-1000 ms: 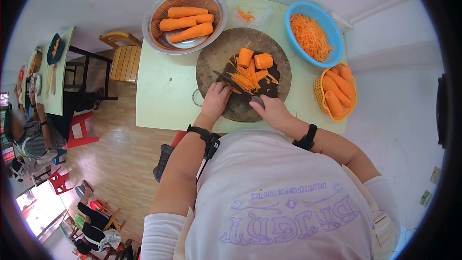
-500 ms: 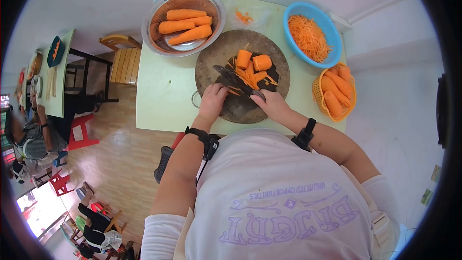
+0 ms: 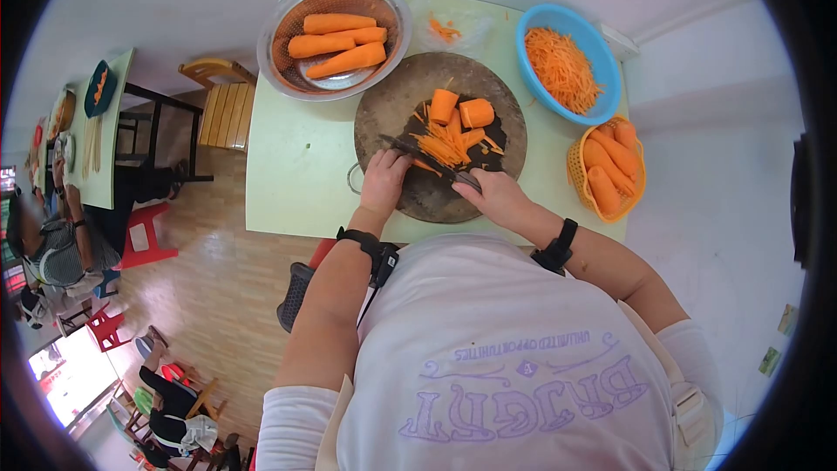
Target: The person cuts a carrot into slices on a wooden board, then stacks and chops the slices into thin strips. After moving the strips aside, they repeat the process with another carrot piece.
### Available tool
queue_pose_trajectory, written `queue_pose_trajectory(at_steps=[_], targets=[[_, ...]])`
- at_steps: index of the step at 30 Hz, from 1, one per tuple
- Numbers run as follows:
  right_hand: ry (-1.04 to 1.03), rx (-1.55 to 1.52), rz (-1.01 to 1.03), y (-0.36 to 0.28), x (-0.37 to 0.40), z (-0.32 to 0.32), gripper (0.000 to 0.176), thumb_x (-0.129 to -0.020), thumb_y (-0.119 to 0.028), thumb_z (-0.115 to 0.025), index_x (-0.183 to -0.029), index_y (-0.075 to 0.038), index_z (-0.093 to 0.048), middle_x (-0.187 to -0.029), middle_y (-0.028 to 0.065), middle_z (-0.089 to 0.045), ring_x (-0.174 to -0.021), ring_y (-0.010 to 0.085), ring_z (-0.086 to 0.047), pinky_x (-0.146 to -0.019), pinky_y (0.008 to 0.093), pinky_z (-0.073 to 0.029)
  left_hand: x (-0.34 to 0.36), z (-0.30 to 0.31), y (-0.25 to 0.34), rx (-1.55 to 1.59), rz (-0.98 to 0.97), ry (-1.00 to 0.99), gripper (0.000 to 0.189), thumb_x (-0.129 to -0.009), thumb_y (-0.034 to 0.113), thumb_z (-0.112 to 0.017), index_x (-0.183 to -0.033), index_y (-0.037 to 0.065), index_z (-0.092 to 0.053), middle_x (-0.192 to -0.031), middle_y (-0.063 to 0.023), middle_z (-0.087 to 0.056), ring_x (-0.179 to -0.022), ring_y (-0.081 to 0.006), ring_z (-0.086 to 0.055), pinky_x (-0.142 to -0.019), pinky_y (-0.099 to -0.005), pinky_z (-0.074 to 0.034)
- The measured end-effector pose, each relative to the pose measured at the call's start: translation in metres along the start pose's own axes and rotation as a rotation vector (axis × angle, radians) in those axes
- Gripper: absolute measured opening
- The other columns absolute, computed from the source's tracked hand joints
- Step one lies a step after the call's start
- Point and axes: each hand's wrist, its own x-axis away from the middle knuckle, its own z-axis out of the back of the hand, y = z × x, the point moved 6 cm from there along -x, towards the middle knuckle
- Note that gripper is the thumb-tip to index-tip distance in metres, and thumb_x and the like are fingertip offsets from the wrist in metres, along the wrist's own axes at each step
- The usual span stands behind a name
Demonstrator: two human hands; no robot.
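Note:
My right hand [image 3: 499, 196] is closed around the handle of a dark-bladed knife [image 3: 427, 157]. The blade points up and left across the round wooden chopping board [image 3: 388, 105]. Close to the blade, my left hand [image 3: 384, 176] has its fingers curled down on a carrot slice [image 3: 425, 167], partly hidden by the fingers and knife. Beyond the knife lies a heap of carrot strips [image 3: 440, 146]. Two thick carrot chunks stand behind it, one upright [image 3: 443, 107] and one tilted [image 3: 477, 112].
A metal bowl [image 3: 397, 48] holding several peeled carrots stands at the back left. At the right are a blue basin [image 3: 613, 61] of shredded carrot and a yellow basket [image 3: 577, 170] of carrots. Carrot scraps [image 3: 445, 30] lie on a plastic bag. Other people sit far left.
The knife has shifted slightly toward me and left the strip heap, which now shows more fully. My left hand stays nearly in place.

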Motion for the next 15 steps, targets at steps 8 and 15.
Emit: queue_pose_trajectory(at_steps=[8,15], targets=[[-0.026,0.011,0.012,0.000,-0.002,0.001,0.052,-0.096,-0.049,-0.053,-0.097,0.001,-0.063,-0.083,0.0244,-0.066,-0.081,0.0431,-0.064,-0.072,0.0490,-0.050,0.001,0.000,-0.004,0.056,0.043,0.000,0.008,-0.078,0.005,-0.070,-0.085,0.007,-0.067,-0.087,-0.0070,-0.064,-0.081,-0.0288,-0.059,-0.071,-0.0382,-0.050],[0.025,0.007,-0.017,0.007,-0.001,0.012,0.051,-0.097,-0.048,-0.052,-0.095,0.002,-0.061,-0.083,0.0247,-0.066,-0.082,0.0433,-0.063,-0.072,0.0490,-0.050,0.000,0.000,-0.004,0.061,0.048,-0.011,0.008,-0.078,0.005,-0.070,-0.086,0.007,-0.067,-0.088,-0.0081,-0.064,-0.083,-0.0286,-0.060,-0.073,-0.0383,-0.051]])
